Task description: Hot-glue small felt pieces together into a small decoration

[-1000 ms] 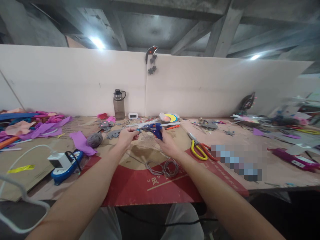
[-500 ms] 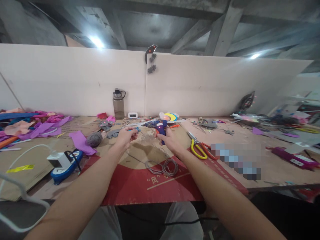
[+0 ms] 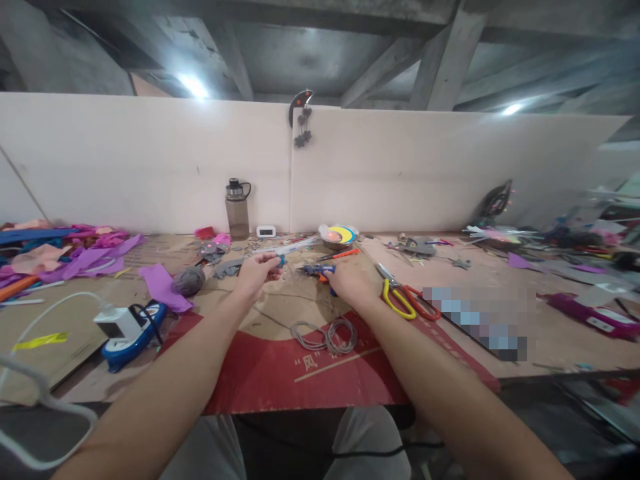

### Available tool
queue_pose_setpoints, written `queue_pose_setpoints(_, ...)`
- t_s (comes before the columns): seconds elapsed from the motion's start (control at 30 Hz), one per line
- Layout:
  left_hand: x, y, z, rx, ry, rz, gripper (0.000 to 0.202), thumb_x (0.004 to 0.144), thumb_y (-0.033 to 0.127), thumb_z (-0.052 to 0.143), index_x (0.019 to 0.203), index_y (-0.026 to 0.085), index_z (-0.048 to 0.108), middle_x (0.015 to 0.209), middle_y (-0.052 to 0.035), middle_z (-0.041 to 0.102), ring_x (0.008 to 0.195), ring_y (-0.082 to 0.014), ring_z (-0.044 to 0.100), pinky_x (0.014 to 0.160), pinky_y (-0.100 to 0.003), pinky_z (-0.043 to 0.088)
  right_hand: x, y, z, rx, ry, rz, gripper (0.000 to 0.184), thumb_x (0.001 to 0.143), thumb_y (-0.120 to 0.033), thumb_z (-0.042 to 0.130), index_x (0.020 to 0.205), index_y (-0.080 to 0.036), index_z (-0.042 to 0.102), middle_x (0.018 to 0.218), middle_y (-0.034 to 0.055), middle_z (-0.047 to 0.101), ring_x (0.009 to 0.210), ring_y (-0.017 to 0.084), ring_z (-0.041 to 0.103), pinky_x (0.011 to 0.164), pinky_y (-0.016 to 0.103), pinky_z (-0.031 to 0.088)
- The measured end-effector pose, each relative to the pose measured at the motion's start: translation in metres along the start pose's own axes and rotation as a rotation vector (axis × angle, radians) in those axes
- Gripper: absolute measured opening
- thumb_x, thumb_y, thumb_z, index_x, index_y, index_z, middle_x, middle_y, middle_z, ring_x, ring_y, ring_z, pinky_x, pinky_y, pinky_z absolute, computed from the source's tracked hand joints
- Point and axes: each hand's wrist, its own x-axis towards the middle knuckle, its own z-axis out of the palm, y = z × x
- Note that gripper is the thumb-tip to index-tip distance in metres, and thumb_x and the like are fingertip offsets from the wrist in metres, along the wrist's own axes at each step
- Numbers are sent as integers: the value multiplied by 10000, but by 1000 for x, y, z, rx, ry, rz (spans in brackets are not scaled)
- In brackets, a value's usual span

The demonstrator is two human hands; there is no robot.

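Note:
My right hand [image 3: 351, 285] is closed round the blue glue gun [image 3: 317, 270], which lies low at the table with its nozzle pointing left. My left hand [image 3: 256, 273] pinches a small blue piece [image 3: 280, 261] just left of the nozzle; what the piece is I cannot make out. A clear glue stick [image 3: 293, 247] lies on the table behind both hands. A coil of grey wire [image 3: 326, 335] rests on the red sheet [image 3: 280, 373] in front of them.
Yellow-and-red scissors [image 3: 403, 298] lie right of my right hand. A grey yarn ball [image 3: 189, 281], purple felt scraps [image 3: 85, 257], a blue-and-white device [image 3: 129, 324] with a white cable sit left. A water bottle [image 3: 237, 208] stands against the white partition.
My right hand has lowered the glue gun from a raised, upright hold to lying near the table, a little to the right. My left hand has stayed about where it was.

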Motion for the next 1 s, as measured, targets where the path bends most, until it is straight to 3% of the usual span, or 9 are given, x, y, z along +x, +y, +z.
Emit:
queue_pose_setpoints(0.1,1,0,1,42,2,51,237,604,225,711,762,133,561,599,4,596,483,-87,565,404,-169,377,-7,-8,-7,138,228,-163,172,810,-293,494,821,-139,569,981,176,596,991,255,537,856,380,401)
queue_pose_setpoints(0.17,0,0,3,79,-2,84,226,602,235,703,738,139,551,553,17,571,448,-72,533,364,-153,296,-10,-20,-6,372,252,-304,134,804,-279,495,872,-169,530,990,118,586,984,213,533,872,364,406)
queue_pose_setpoints(0.27,-2,1,5,152,-21,125,206,619,258,683,723,145,545,470,35,533,383,-53,462,354,-150,244,-9,-42,2,778,51,-349,350,721,-279,600,1021,-199,437,1060,75,562,977,173,546,858,347,433)
queue_pose_setpoints(0.37,-4,3,5,238,-16,162,202,636,279,664,739,148,552,443,38,531,363,-52,440,365,-151,268,-7,-59,7,997,-220,-235,487,694,-237,617,1104,-199,357,892,28,593,744,137,594,687,298,482)
queue_pose_setpoints(0.47,-5,4,5,272,3,186,186,651,272,646,748,149,546,436,40,532,347,-49,421,361,-151,277,-8,-64,4,851,-152,-235,363,715,-188,584,1041,-177,424,660,-38,534,583,131,538,604,287,457)
queue_pose_setpoints(0.57,-6,5,4,274,-6,180,166,666,254,630,757,147,542,435,39,530,341,-53,422,351,-154,286,-9,-61,0,616,154,-401,110,737,-131,550,838,-173,534,716,5,531,680,145,521,689,305,436)
queue_pose_setpoints(0.67,-7,5,5,288,-47,165,162,664,246,640,752,137,558,453,25,547,358,-66,461,364,-167,339,-9,-57,0,534,326,-543,75,787,-133,510,758,-174,566,811,43,532,778,162,513,732,301,421)
queue_pose_setpoints(0.87,-8,2,8,243,-165,60,193,643,239,686,766,121,596,533,-3,600,463,-105,571,488,-236,491,-6,-53,4,507,368,-621,88,817,-158,516,775,-185,589,812,41,519,793,169,505,729,290,408)
queue_pose_setpoints(1.0,-9,2,9,272,-218,23,188,657,234,684,795,116,636,540,-9,608,476,-106,575,511,-247,507,-5,-50,4,501,347,-610,89,812,-151,523,767,-187,591,806,34,516,788,164,502,726,285,405)
